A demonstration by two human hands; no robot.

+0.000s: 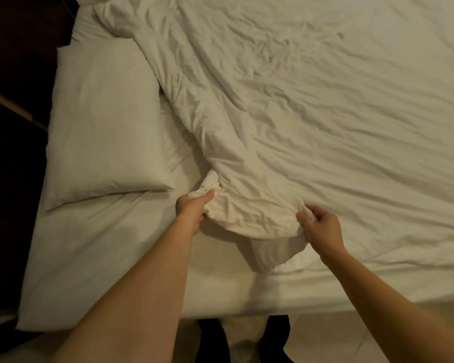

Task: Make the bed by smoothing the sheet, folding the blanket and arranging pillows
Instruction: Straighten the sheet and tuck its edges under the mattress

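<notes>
A crumpled white blanket (286, 113) covers most of the bed, its bunched near edge hanging toward the bed's side. My left hand (192, 210) grips that bunched edge at its left end. My right hand (320, 226) pinches the same edge further right. A white pillow (102, 127) lies flat at the left end of the bed, beside the blanket. The white fitted sheet (102, 244) shows bare below the pillow and along the near edge.
A second pillow (89, 27) peeks out at the far left, partly under the blanket. Dark furniture or wall (11, 74) borders the bed on the left. Light floor (338, 336) and my dark shoes (275, 334) show below the mattress edge.
</notes>
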